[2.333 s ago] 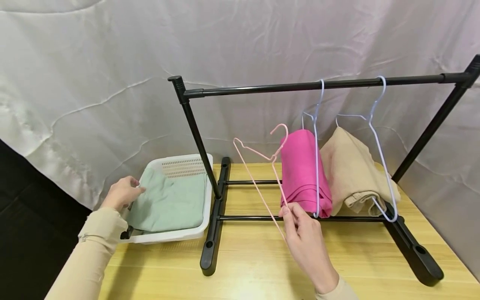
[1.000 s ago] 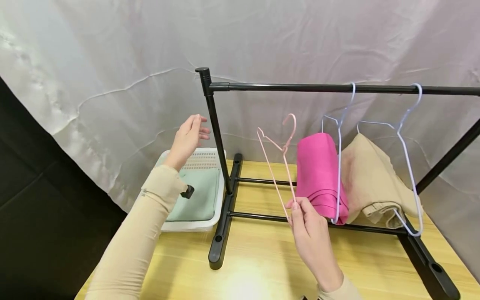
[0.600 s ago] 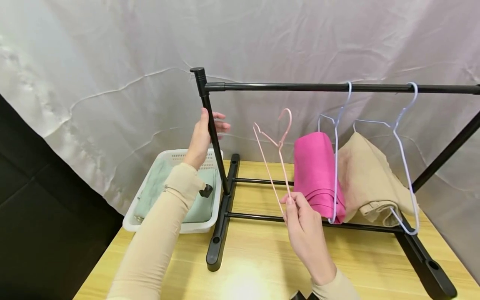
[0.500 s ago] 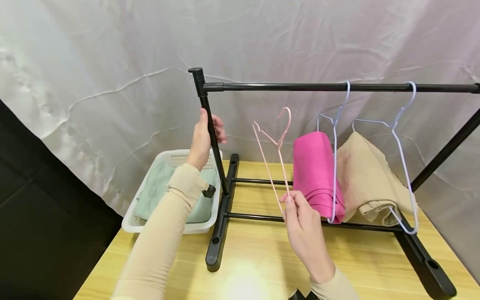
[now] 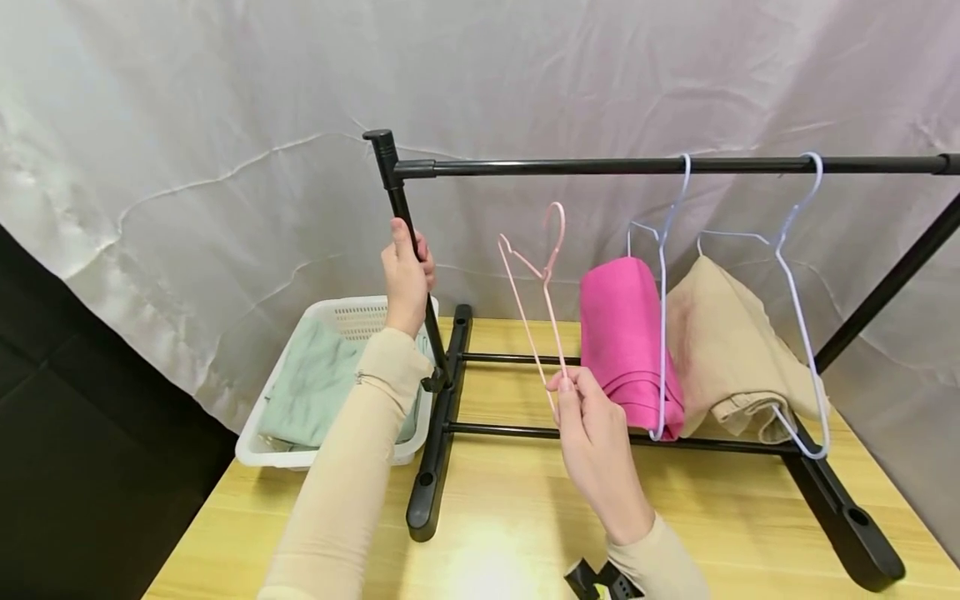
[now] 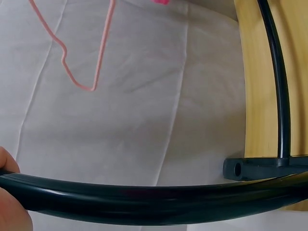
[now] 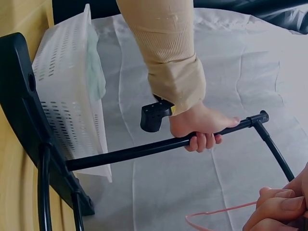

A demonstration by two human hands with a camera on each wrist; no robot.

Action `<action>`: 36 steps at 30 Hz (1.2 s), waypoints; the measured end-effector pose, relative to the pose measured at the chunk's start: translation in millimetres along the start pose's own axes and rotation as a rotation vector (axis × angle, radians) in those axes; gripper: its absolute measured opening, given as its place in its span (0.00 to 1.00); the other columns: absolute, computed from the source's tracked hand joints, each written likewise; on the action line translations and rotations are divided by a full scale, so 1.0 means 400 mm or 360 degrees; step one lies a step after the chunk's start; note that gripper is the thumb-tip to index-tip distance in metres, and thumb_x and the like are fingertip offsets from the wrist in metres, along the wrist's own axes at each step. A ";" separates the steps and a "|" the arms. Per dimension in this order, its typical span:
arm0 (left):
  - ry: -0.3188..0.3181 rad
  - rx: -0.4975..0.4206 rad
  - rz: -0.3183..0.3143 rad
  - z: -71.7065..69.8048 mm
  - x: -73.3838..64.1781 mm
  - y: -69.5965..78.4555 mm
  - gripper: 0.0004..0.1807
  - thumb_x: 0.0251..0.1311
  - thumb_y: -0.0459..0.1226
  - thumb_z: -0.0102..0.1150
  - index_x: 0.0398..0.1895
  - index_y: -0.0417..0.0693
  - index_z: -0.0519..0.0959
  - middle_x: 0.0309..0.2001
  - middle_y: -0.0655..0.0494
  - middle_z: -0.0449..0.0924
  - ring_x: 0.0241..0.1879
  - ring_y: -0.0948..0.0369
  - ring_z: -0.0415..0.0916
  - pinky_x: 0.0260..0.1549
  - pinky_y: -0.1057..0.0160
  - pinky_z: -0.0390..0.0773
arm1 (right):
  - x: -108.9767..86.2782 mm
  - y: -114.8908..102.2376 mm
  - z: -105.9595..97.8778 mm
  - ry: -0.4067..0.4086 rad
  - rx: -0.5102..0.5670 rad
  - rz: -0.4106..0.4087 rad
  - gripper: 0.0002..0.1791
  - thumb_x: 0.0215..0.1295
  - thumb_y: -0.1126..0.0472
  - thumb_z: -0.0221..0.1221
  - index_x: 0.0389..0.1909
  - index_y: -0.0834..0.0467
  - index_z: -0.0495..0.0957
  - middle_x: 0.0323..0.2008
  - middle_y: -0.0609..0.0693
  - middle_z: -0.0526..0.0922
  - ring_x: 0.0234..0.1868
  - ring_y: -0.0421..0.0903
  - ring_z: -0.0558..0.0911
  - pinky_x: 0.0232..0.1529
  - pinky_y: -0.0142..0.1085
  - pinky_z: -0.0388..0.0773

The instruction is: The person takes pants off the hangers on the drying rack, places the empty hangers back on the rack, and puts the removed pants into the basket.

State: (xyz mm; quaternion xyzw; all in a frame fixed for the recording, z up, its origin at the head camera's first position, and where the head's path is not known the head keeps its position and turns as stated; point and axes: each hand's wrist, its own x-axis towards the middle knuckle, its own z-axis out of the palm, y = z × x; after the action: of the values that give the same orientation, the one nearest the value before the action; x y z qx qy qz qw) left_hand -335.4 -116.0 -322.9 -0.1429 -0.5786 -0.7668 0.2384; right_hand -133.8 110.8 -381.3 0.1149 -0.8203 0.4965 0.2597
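Note:
In the head view my left hand (image 5: 408, 283) grips the left post (image 5: 400, 204) of a black clothes rack, fingers curled round it and thumb pointing up. The right wrist view shows the same hand (image 7: 202, 122) wrapped on the post below its top end. My right hand (image 5: 596, 450) pinches the lower part of a pink hanger (image 5: 553, 321), which stands up bare with its hook on top, below the rack's top bar (image 5: 540, 167). Part of that hanger (image 6: 99, 55) shows in the left wrist view. Pink folded cloth (image 5: 626, 342) hangs close by on a lilac hanger (image 5: 663, 308).
Beige folded cloth (image 5: 738, 350) hangs on a second lilac hanger (image 5: 795, 275) at the right. A white basket (image 5: 258, 446) with pale green cloth (image 5: 307, 392) stands left of the rack. Black rack feet (image 5: 425, 492) rest on the wooden table (image 5: 480, 517); a grey curtain (image 5: 262, 100) hangs behind.
My left hand has left the basket, moved up and right to the rack's left post, and closed its fingers round it. My right hand keeps hold of the pink hanger, nearly in place.

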 end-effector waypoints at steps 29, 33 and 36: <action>0.0026 0.0033 0.0019 0.001 -0.003 0.004 0.32 0.84 0.63 0.29 0.24 0.54 0.65 0.14 0.64 0.58 0.12 0.68 0.52 0.12 0.69 0.52 | 0.103 -0.054 -0.010 0.0023 -0.0036 -0.0060 0.15 0.88 0.57 0.46 0.48 0.57 0.80 0.23 0.49 0.73 0.19 0.39 0.65 0.25 0.35 0.66; 0.0024 0.0040 0.0014 0.003 -0.005 0.001 0.33 0.83 0.64 0.30 0.25 0.54 0.65 0.15 0.64 0.58 0.12 0.68 0.52 0.13 0.69 0.53 | 0.112 -0.061 -0.002 0.0021 -0.0039 -0.0058 0.15 0.88 0.58 0.46 0.49 0.58 0.80 0.24 0.49 0.73 0.19 0.41 0.65 0.25 0.36 0.66; 0.0022 0.0042 0.0010 0.004 -0.005 -0.002 0.33 0.82 0.65 0.30 0.25 0.54 0.65 0.15 0.65 0.58 0.12 0.68 0.52 0.13 0.69 0.53 | 0.118 -0.066 0.004 0.0017 -0.0042 -0.0047 0.14 0.88 0.58 0.46 0.50 0.58 0.79 0.24 0.49 0.74 0.20 0.42 0.66 0.25 0.36 0.67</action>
State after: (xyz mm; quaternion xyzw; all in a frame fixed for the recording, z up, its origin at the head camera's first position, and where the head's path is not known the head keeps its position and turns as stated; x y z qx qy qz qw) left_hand -334.4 -114.0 -324.0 -0.1363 -0.5865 -0.7593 0.2466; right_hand -162.0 100.1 -336.6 0.1209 -0.8235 0.4825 0.2729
